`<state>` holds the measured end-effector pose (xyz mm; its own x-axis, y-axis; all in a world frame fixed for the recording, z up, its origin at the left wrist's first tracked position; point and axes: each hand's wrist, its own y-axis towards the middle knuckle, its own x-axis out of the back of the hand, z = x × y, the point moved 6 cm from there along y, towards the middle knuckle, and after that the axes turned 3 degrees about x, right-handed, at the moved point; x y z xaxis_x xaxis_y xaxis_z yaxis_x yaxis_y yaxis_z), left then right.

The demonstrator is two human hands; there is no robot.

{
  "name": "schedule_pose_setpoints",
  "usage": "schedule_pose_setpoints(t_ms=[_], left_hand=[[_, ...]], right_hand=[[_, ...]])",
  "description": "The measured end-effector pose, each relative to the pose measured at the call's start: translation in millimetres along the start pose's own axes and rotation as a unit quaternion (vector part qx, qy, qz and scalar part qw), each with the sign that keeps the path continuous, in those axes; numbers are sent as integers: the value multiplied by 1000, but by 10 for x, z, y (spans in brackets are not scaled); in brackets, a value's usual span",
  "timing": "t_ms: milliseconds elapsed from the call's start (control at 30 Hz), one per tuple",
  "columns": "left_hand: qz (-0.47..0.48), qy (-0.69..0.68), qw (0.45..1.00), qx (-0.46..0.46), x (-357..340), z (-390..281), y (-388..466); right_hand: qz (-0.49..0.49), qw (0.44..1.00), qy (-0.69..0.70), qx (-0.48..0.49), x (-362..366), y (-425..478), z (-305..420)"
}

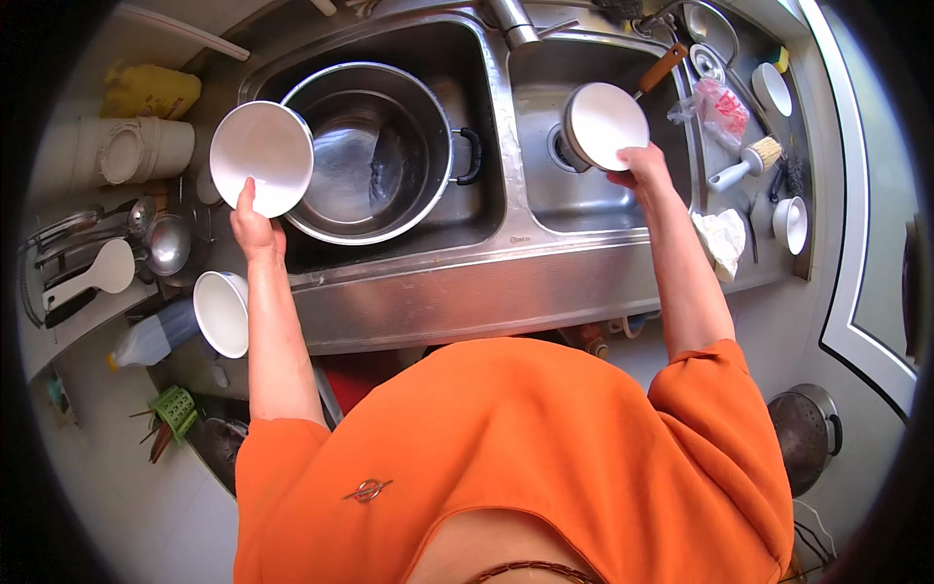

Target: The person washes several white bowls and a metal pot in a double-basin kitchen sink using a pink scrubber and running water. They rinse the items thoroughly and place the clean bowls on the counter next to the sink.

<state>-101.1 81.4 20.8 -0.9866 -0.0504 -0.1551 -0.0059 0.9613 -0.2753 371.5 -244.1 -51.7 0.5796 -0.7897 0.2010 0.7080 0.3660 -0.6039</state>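
Observation:
My left hand [259, 223] grips the near rim of a white bowl [259, 153], its thumb on the inside. That bowl is held tilted at the left edge of a large steel pot [365, 212], covering part of the pot's rim. The pot stands in the left sink basin [474, 95] with what looks like water in its bottom. Over the right basin [543, 204], my right hand [646, 168] has hold of a white bowl [608, 120]. Below this second bowl a darker round rim shows beside the drain; I cannot tell whether it is a separate dish.
A faucet [514, 25] rises behind the divider. A wooden handle [662, 67] leans in the right basin. Right of it lie a brush [748, 162], a plastic bag [719, 109], a white cloth [722, 241] and small bowls [790, 225]. Another white bowl [221, 314] and several ladles [168, 244] are at left.

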Motion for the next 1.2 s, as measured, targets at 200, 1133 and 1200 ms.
schedule_pose_setpoints(t_ms=[200,1133,1200], left_hand=[[-12,11,1000,-7,5,-4,-10],[-27,36,999,-9,-14,41,-25],[-27,48,998,-19,-11,52,-1]], right_hand=[[-36,998,-59,14,129,108,-251],[-92,852,-330,395,-364,-101,182],[-89,823,-290,480,-323,-349,347]])
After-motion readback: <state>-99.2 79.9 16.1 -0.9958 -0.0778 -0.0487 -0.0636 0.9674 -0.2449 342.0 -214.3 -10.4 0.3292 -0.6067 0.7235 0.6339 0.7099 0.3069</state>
